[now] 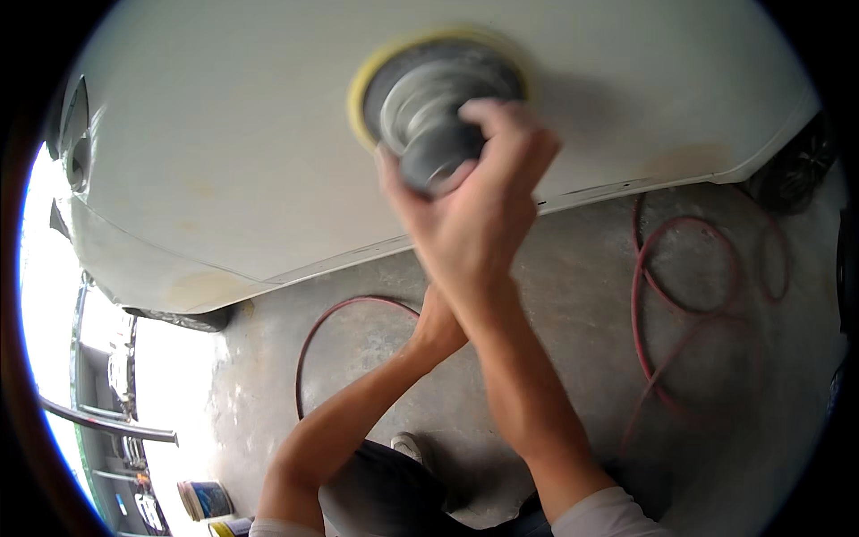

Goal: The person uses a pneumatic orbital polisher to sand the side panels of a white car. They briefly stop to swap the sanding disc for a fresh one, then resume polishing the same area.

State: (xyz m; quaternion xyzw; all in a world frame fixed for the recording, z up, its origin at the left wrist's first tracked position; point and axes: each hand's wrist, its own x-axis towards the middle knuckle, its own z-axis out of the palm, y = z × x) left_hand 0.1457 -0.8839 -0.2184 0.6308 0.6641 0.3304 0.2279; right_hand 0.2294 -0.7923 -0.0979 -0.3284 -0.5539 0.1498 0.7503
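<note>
A round orbital sander (443, 143) with a dark body and a yellow-edged pad lies against a pale car body panel (250, 134). My right hand (483, 201) is closed around the sander's head, thumb and fingers on either side; motion blurs both. Behind my right wrist, my left hand (438, 327) shows only in part, its fingers hidden. A red hose (344, 304) curves up from the floor to my left hand; whether the hand grips it cannot be made out.
More red hose (637, 295) lies in loops on the concrete floor (573, 259) at the right. Car wheels show at the right (796, 170) and lower left (192, 319). Tan patches mark the panel. Buckets (204, 499) stand at the lower left, near my shoe (410, 446).
</note>
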